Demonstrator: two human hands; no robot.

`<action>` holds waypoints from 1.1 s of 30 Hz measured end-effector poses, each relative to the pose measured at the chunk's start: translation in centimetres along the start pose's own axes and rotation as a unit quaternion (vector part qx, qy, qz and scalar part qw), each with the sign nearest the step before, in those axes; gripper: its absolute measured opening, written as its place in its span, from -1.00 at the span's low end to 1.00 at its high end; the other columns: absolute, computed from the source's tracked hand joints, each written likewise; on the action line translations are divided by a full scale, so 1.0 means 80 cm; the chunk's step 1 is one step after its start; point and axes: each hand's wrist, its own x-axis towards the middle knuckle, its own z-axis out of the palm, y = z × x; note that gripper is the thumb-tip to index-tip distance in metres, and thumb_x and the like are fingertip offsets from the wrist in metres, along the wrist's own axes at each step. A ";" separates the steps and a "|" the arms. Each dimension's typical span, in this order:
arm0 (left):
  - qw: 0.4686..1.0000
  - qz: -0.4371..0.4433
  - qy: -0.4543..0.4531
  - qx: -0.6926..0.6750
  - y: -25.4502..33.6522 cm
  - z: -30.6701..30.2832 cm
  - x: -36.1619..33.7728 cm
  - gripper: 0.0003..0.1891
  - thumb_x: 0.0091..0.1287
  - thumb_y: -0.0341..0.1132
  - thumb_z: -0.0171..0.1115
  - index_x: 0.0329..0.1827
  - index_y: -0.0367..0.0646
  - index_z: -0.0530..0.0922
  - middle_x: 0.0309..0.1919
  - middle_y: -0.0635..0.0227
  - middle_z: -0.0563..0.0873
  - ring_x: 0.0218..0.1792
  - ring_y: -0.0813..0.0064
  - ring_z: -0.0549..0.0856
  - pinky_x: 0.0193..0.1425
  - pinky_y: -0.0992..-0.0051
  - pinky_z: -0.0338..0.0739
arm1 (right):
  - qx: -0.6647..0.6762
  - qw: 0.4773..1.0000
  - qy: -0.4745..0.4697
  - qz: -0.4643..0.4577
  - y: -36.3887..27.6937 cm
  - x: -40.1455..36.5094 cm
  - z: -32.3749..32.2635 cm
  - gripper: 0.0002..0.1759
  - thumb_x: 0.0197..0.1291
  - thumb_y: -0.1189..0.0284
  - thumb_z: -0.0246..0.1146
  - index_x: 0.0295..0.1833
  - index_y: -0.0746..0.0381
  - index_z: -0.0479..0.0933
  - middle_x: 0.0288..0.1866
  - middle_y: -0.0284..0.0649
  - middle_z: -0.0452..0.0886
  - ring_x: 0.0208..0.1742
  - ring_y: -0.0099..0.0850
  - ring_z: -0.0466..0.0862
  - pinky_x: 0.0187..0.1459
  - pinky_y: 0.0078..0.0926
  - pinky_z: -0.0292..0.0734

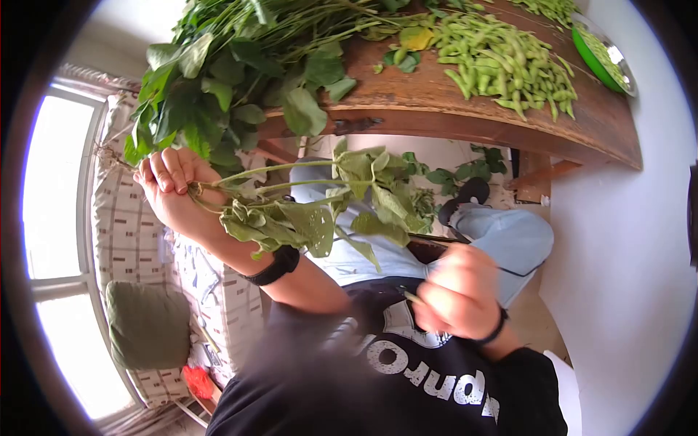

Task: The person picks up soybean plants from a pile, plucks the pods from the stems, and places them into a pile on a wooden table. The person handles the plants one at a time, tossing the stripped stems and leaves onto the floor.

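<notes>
Left hand (171, 192): grip closed around leafy green soybean stalk (313, 211), held under the edge of the brown wooden worktop (436, 102) | right hand (458, 294): grip curled shut, blurred, contents unclear | green-rimmed metal bowl (587, 52): contains green pods | loose pile of green soybean pods (509, 62): on worktop, just beside bowl.

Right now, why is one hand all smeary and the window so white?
In the head view, the right hand is smeared by motion blur, while the left hand gripping the bean stalk looks sharp. The window is overexposed to plain white. The fisheye lens curves the table edge and blackens the corners.
</notes>
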 end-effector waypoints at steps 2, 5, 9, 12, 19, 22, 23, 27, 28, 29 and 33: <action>0.989 -0.045 -0.060 -0.128 0.005 -0.029 0.009 -0.84 0.47 -0.51 -0.15 -0.32 -0.13 0.33 -0.62 0.53 0.29 -0.66 0.72 0.24 -0.55 0.69 0.15 | -0.016 0.996 0.059 -0.058 -0.022 -0.011 -0.054 -0.80 0.00 0.41 0.37 -0.32 0.19 0.49 -0.36 -0.31 0.47 -0.45 -0.38 0.48 -0.49 -0.42 0.37; 0.965 -0.083 -0.064 -0.241 0.000 -0.041 0.008 -0.83 0.42 -0.54 -0.15 -0.36 -0.11 0.32 -0.63 0.56 0.31 -0.67 0.73 0.29 -0.56 0.72 0.17 | -0.125 0.900 0.325 -0.263 -0.029 -0.002 -0.121 -0.81 0.11 0.37 0.33 -0.23 0.21 0.50 -0.34 -0.31 0.50 -0.43 -0.42 0.49 -0.45 -0.46 0.38; 0.932 -0.155 0.009 -0.327 0.009 -0.021 0.004 -0.75 0.41 -0.49 -0.13 -0.49 -0.06 0.30 -0.73 0.58 0.28 -0.74 0.73 0.28 -0.61 0.68 0.16 | -0.379 0.839 0.391 -0.005 0.090 0.045 -0.177 -0.78 0.25 0.32 0.26 -0.10 0.23 0.53 -0.31 -0.32 0.55 -0.41 -0.46 0.50 -0.39 -0.50 0.40; 0.891 -0.185 0.063 -0.409 0.013 -0.014 0.011 -0.72 0.42 -0.46 -0.14 -0.54 -0.03 0.28 -0.78 0.59 0.26 -0.80 0.74 0.24 -0.67 0.65 0.12 | -0.283 0.895 0.262 0.224 0.142 0.083 -0.123 -0.73 0.36 0.28 0.22 -0.01 0.25 0.55 -0.30 -0.32 0.59 -0.39 -0.50 0.52 -0.34 -0.54 0.41; 0.916 -0.126 0.062 -0.376 0.023 -0.016 0.023 -0.70 0.42 -0.47 -0.16 -0.56 -0.04 0.26 -0.78 0.61 0.21 -0.82 0.74 0.21 -0.69 0.67 0.06 | 0.045 0.934 0.147 0.321 0.101 0.017 0.013 -0.79 0.39 0.39 0.20 0.05 0.26 0.53 -0.20 -0.31 0.57 -0.34 -0.60 0.47 -0.28 -0.64 0.39; 0.945 -0.130 -0.002 -0.300 0.047 -0.040 0.052 -0.69 0.42 -0.46 -0.16 -0.57 -0.03 0.25 -0.72 0.60 0.25 -0.76 0.73 0.23 -0.68 0.66 0.06 | 0.031 0.919 0.153 0.363 0.102 -0.010 -0.005 -0.85 0.42 0.49 0.13 0.02 0.28 0.51 -0.20 -0.31 0.56 -0.31 -0.57 0.49 -0.25 -0.63 0.40; 0.993 -0.018 0.010 -0.118 0.050 -0.053 0.068 -0.67 0.45 -0.45 -0.21 -0.57 -0.03 0.25 -0.73 0.59 0.23 -0.74 0.72 0.20 -0.65 0.66 0.08 | 0.014 0.914 0.147 0.379 0.101 -0.016 -0.018 -0.86 0.42 0.51 0.12 0.01 0.29 0.51 -0.19 -0.29 0.56 -0.27 -0.55 0.52 -0.21 -0.61 0.43; 0.936 0.205 0.014 0.287 0.085 0.053 0.107 -0.67 0.50 -0.34 -0.09 -0.54 -0.07 0.27 -0.70 0.54 0.25 -0.67 0.70 0.18 -0.57 0.64 0.12 | -0.132 0.894 0.182 0.387 0.120 -0.063 -0.077 -0.86 0.43 0.55 0.06 -0.03 0.31 0.51 -0.12 -0.22 0.58 -0.05 -0.39 0.60 0.04 -0.49 0.49; 0.891 0.239 0.039 0.384 0.094 0.067 0.130 -0.70 0.50 -0.32 -0.06 -0.49 -0.11 0.35 -0.66 0.52 0.32 -0.64 0.72 0.22 -0.54 0.65 0.15 | -0.151 0.880 0.194 0.407 0.122 -0.073 -0.097 -0.85 0.44 0.52 0.05 -0.03 0.31 0.51 -0.11 -0.22 0.58 -0.08 -0.41 0.58 0.02 -0.50 0.49; 0.835 0.266 0.067 0.477 0.101 0.071 0.163 -0.72 0.49 -0.30 -0.03 -0.43 -0.15 0.44 -0.63 0.49 0.38 -0.61 0.73 0.25 -0.51 0.66 0.17 | -0.168 0.864 0.204 0.429 0.125 -0.078 -0.113 -0.84 0.46 0.49 0.03 -0.03 0.31 0.50 -0.10 -0.23 0.58 -0.11 -0.42 0.57 0.00 -0.50 0.48; 0.726 0.358 -0.127 0.573 0.082 0.074 0.303 -0.74 0.48 -0.33 0.00 -0.08 -0.23 0.66 -0.36 0.39 0.64 -0.33 0.67 0.56 -0.27 0.62 0.43 | -0.199 0.871 0.206 0.398 0.120 -0.018 -0.162 -0.76 0.49 0.38 -0.01 -0.03 0.30 0.51 -0.09 -0.24 0.57 -0.26 -0.48 0.47 -0.17 -0.54 0.43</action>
